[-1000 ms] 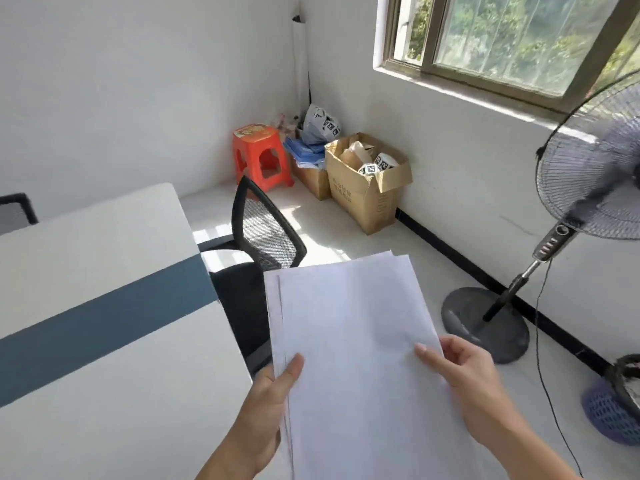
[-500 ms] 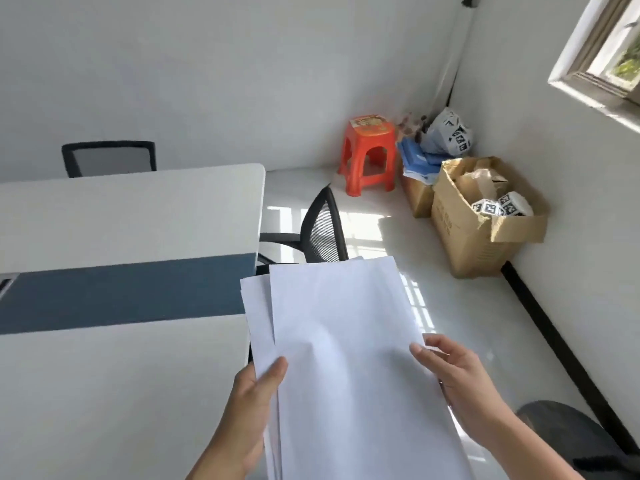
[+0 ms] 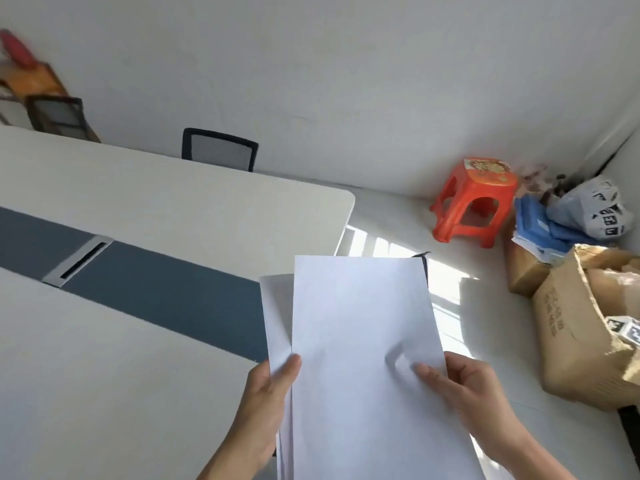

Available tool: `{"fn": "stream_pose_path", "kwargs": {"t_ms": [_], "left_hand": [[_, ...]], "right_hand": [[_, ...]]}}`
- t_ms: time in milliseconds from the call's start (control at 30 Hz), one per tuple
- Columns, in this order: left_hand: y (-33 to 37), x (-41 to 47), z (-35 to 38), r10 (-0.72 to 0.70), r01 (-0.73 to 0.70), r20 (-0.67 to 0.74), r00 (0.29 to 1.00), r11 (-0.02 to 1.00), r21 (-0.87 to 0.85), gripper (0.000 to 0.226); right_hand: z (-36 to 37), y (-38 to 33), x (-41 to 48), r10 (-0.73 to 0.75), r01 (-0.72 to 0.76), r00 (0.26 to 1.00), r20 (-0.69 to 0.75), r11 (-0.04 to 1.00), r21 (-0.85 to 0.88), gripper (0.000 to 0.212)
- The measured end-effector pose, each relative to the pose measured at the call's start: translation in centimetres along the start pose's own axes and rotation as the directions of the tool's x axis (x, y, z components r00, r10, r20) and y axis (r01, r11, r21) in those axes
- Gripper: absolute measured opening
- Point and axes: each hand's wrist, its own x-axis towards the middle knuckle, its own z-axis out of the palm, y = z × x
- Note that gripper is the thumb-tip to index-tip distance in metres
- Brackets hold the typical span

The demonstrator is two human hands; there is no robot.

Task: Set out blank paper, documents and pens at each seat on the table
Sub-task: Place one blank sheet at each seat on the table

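left grip [image 3: 266, 407] pinches the left edge of the paper stack [image 3: 277, 306], right grip [image 3: 474, 393] pinches the top sheet [image 3: 363, 334]; all held in the air by the desk [image 3: 121, 375] end. seemingly separating one sheet; next, lay it flat at a seat.

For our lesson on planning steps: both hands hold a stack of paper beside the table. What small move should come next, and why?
Probably draw the top sheet free with the right hand and lay it on the table. It sits offset from the lower sheets the left hand grips, and the right thumb presses on it.
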Motion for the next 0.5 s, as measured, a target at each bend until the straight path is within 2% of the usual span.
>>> {"fn": "stream_pose_path", "kwargs": {"t_ms": [67,133,233,333,500], "left_hand": [[0.1,1.2,-0.5,-0.009,0.01,-0.086,0.996,1.0,0.011,0.015],[0.2,2.3,-0.7,-0.002,0.004,-0.178,0.984,1.0,0.012,0.019],[0.5,3.6,-0.4,0.017,-0.04,-0.36,0.933,0.998,-0.056,0.014],[1.0,4.8,0.3,-0.014,-0.043,-0.535,0.845,0.995,-0.093,0.012],[1.4,6.0,1.0,-0.102,-0.046,-0.733,0.672,0.983,-0.179,0.017]], "right_hand": [[0.3,-0.3,3.3,-0.002,0.006,0.999,0.043,0.995,-0.103,0.027],[0.8,-0.7,7.3,-0.004,0.029,0.994,0.113,0.975,-0.221,0.029],[1.8,-1.8,13.6,-0.023,0.107,0.977,0.213,0.914,-0.392,0.037],[2.5,-3.0,20.6,-0.005,0.151,0.955,0.296,0.869,-0.471,0.031],[7.0,-5.0,32.5,0.024,0.133,0.944,0.328,0.884,-0.447,0.018]]}}
